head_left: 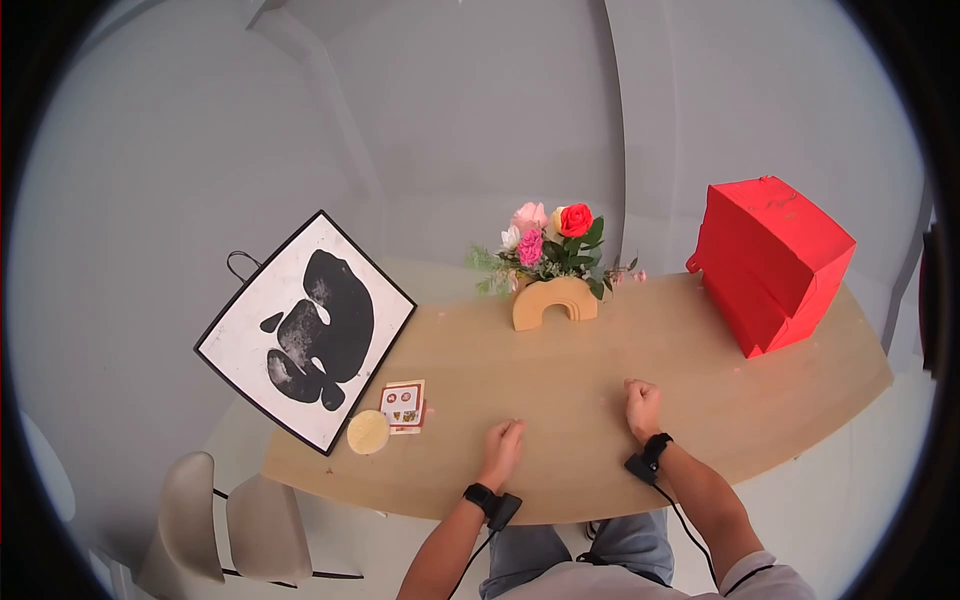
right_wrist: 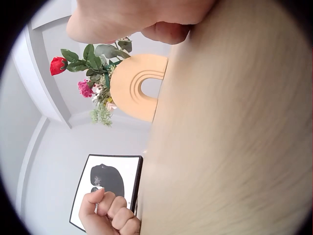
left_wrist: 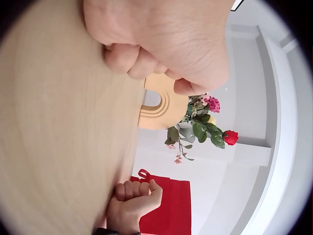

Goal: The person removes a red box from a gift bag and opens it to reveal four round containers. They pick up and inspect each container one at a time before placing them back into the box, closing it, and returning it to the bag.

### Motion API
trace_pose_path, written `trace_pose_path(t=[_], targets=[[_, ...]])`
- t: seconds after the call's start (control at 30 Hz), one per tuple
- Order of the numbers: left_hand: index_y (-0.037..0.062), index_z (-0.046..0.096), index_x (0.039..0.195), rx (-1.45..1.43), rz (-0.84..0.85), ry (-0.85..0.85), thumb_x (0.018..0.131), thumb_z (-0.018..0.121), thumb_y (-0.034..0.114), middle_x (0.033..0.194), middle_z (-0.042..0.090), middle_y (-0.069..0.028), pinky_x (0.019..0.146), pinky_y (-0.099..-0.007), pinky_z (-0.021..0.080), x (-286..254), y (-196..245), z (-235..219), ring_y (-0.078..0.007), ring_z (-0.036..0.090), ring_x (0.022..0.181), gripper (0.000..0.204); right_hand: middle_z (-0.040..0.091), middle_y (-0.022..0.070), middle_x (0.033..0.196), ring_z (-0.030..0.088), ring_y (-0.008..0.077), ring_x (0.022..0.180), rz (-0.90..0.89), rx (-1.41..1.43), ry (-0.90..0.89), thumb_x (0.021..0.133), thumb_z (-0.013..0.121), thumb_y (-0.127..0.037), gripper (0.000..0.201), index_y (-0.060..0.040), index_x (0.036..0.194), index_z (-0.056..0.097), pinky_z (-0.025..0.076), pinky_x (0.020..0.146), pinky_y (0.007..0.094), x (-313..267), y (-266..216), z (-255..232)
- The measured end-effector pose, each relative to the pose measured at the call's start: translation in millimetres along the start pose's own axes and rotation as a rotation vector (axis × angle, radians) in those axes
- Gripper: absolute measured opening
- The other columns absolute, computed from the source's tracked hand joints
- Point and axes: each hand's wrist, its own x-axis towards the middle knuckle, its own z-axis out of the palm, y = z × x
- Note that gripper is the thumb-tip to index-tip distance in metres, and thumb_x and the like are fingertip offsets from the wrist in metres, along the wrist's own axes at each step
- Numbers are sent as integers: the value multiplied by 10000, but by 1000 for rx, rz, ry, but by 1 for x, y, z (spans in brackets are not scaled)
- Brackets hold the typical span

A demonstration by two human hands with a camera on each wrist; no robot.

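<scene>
My left hand (head_left: 502, 452) rests at the table's near side with its fingers curled into a fist and nothing in it. To its right, my right hand (head_left: 643, 408) lies on the tabletop, also curled into a fist around nothing. Beyond both hands stands a tan arch-shaped vase (head_left: 556, 304) holding flowers (head_left: 545, 240) in red, pink, magenta and white with green leaves. Left of my left hand lie some printed cards (head_left: 403, 407) and a round pale yellow disc (head_left: 368, 432).
A black-framed picture (head_left: 310, 335) with black shapes stands at the table's left end. On the right is a large red bag (head_left: 775, 265). The wooden table (head_left: 480, 370) has a curved near edge. Pale chairs (head_left: 265, 525) stand at the lower left, and grey walls rise behind.
</scene>
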Motion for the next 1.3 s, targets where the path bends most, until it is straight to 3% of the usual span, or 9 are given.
trace_pose_path(t=[0.33, 0.53, 0.6, 0.73, 0.83, 0.9, 1.03, 1.2, 1.3], targets=[[110, 409, 602, 227, 79, 52, 998, 589, 324, 567, 374, 69, 466, -297, 248, 29, -9, -5, -53, 330, 514, 485, 277, 20, 585, 332, 77, 563, -98, -116, -34, 894, 547, -100, 317, -2, 646, 376, 280, 500, 335, -9, -4, 1], [129, 375, 601, 126, 6, 40, 1017, 574, 382, 556, 344, 74, 456, -295, 240, 42, -3, -2, -56, 318, 494, 526, 283, 17, 580, 327, 75, 562, -86, -147, -46, 910, 518, -114, 325, -6, 639, 373, 269, 497, 330, -6, 8, 1], [158, 341, 604, 38, -41, 33, 1023, 564, 382, 538, 335, 76, 428, -289, 215, 45, 2, 2, -58, 307, 455, 525, 331, -47, 531, 323, 61, 504, -129, -139, -22, 947, 488, -131, 391, -75, 580, 366, 241, 463, 299, -6, 4, 2], [184, 306, 608, -104, -61, -3, 1026, 559, 406, 519, 311, 79, 404, -288, 185, 52, 1, 3, -55, 282, 424, 537, 355, -31, 526, 352, 75, 473, -41, -120, -39, 959, 460, -159, 381, -80, 591, 397, 253, 434, 289, -5, 12, -4], [194, 271, 584, -239, -90, -2, 1041, 511, 420, 514, 231, 77, 392, -280, 156, 57, -2, 2, -76, 224, 400, 564, 394, 1, 540, 371, 95, 495, 70, -52, 42, 920, 425, -151, 320, -42, 619, 431, 285, 449, 306, -10, -4, -3], [187, 242, 571, -340, -85, -11, 1053, 483, 393, 506, 202, 62, 396, -282, 138, 55, 0, 0, -87, 191, 400, 577, 459, 10, 555, 417, 112, 467, 124, 84, -18, 903, 374, -128, 289, -46, 651, 490, 314, 431, 290, -8, -5, -4], [177, 233, 573, -379, -101, -43, 1064, 459, 361, 508, 195, 55, 401, -286, 126, 54, 5, 2, -91, 174, 407, 571, 485, 38, 556, 430, 113, 442, 102, 51, -7, 875, 328, -36, 253, -42, 685, 494, 320, 396, 272, -9, -13, 2], [171, 227, 579, -395, -5, -47, 1053, 468, 305, 511, 194, 52, 402, -292, 123, 59, -4, 3, -95, 175, 416, 549, 562, 65, 542, 510, 135, 488, 81, -170, -49, 765, 353, 70, 272, -17, 614, 562, 387, 464, 288, -12, -18, 2], [173, 225, 576, -387, -73, -14, 1041, 483, 294, 511, 196, 52, 398, -295, 117, 56, -3, 4, -98, 169, 414, 545, 527, 51, 514, 499, 128, 492, -24, -355, -13, 727, 361, 66, 263, -29, 583, 560, 376, 476, 292, -13, -17, 1]])
